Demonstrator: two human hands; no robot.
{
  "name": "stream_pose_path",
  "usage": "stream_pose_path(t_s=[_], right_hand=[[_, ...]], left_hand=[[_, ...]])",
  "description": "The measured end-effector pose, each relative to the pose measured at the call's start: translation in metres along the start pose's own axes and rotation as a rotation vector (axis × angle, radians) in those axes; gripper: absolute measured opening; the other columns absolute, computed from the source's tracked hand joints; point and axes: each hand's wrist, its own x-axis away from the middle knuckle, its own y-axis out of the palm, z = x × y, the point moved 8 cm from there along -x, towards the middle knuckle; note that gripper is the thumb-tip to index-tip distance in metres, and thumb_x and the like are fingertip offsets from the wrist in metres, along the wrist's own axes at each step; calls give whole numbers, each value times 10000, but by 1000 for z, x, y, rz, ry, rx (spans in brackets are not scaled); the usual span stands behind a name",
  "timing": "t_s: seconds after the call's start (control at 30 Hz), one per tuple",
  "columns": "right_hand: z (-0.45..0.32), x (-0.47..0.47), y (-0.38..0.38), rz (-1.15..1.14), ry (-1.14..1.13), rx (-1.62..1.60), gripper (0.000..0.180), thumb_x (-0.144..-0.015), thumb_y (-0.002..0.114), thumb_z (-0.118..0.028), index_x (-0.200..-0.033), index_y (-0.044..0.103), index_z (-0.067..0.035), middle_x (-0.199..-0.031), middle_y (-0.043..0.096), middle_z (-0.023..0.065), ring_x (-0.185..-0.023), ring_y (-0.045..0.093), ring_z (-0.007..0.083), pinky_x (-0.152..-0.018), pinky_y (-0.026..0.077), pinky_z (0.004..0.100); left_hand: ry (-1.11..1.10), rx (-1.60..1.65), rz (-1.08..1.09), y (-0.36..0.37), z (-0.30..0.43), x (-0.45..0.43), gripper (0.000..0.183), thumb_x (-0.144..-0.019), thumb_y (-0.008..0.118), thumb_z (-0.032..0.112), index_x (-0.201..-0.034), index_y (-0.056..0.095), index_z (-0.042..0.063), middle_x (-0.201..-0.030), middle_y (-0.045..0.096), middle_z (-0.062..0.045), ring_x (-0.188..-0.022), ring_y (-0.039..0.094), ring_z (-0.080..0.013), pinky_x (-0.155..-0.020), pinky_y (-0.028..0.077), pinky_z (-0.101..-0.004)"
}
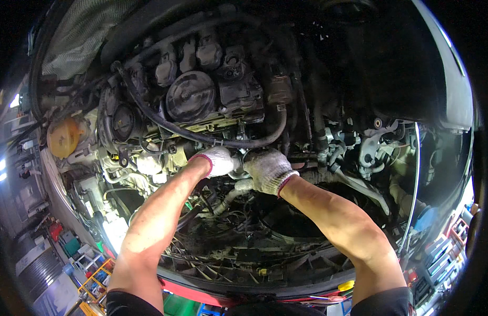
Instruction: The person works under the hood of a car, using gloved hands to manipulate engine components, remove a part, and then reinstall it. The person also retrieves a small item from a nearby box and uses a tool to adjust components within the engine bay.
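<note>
My left hand (221,162), in a white knit work glove with a red cuff edge, reaches into a car's engine bay at the front of the engine. My right hand (269,170) wears a matching, dirtier glove and sits just to its right. The fingers of both hands point inward around a rounded metal part (239,173), mostly covered by the gloves. Neither hand's grip can be made out. Just above them runs a black rubber hose (204,138). A grey pipe elbow (244,184) lies directly below, close to the right glove.
A round black plastic cover (190,96) tops the engine. At left sits a yellowish fluid reservoir (63,137); a bright light (115,233) shines below it. A thin upright rod (414,189) stands at right. A yellow-handled tool (346,285) lies on the front edge.
</note>
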Motion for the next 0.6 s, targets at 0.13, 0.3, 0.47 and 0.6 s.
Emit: stream_pose_path(t_s=[0.13,0.3,0.47,0.6], right_hand=[[9,2,6,-85,11,16,682,-873,567,-719,-1125,702,-100,-1038,733,143,-1009,705,342,-843,565,496],[8,1,10,-107,-16,69,576,-922,583,-623,-1196,672,-123,-1101,728,115,-1039,699,326,-858,571,491],[-1,6,-2,-132,-20,101,518,-944,584,-570,-1231,658,-145,-1147,723,101,-1054,697,320,-874,570,480],[5,9,1,-118,-9,89,519,-936,588,-583,-1228,668,-160,-1131,725,102,-1047,698,317,-882,562,483]], left_hand=[[233,114,45,2,8,0,535,-990,485,457,-1187,656,-10,-938,679,-207,-810,628,-311,-773,498,-433],[246,513,18,13,-7,7,525,-1011,562,469,-1317,597,44,-1012,695,-97,-835,618,-156,-725,517,-315],[322,569,-62,15,-17,3,520,-1014,586,417,-1358,573,26,-1034,695,-74,-836,610,-128,-738,523,-291],[338,551,-47,11,-11,4,491,-1000,635,372,-1316,585,-1,-983,676,-38,-834,592,-110,-740,514,-279]])
